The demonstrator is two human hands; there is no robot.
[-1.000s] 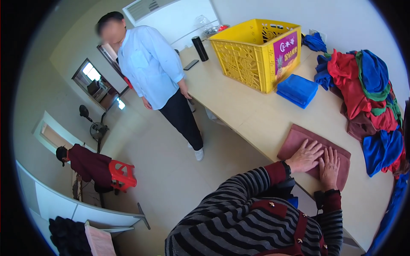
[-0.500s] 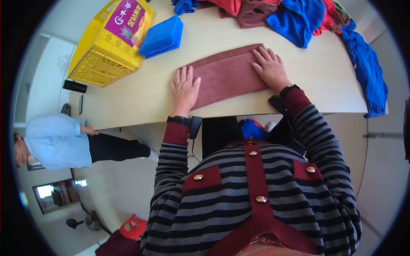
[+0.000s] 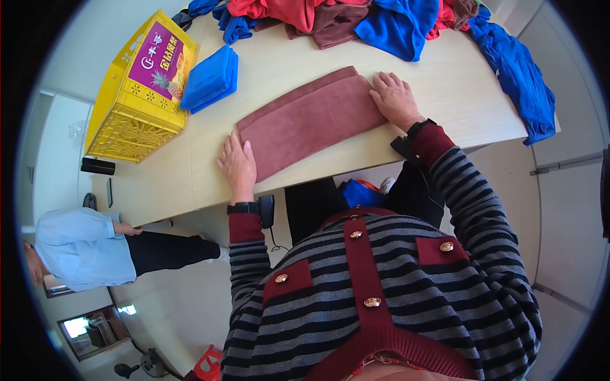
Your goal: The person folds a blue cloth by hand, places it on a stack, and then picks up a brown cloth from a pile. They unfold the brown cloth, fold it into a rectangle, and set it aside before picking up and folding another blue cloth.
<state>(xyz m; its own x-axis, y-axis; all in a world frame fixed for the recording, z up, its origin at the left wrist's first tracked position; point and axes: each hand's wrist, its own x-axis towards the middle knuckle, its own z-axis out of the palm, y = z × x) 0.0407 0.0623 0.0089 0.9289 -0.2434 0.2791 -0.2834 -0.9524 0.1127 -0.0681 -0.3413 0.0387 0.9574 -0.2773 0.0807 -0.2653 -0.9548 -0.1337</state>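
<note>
A brownish-red cloth [image 3: 311, 124], folded into a long flat rectangle, lies on the table in front of me. Along its far side a lower layer sticks out past the top layer as a narrow strip. My left hand [image 3: 237, 166] rests at the cloth's left end, fingers out straight and the thumb against its edge. At the opposite end lies my right hand [image 3: 395, 98], its fingers spread and the thumb side touching the cloth. Both hands are open, and neither grips anything.
Folded blue cloths [image 3: 211, 77] are stacked beside a yellow plastic crate [image 3: 136, 130] on the table [image 3: 445, 101]. Loose red and brown cloths lie at the back; a blue cloth [image 3: 511, 70] hangs over the right edge. A person in a light blue top [image 3: 82, 244] stands at the left.
My left hand has slid from the cloth's far left corner toward me along its end. My right hand has shifted outward at the right end. The whole view has turned slightly.
</note>
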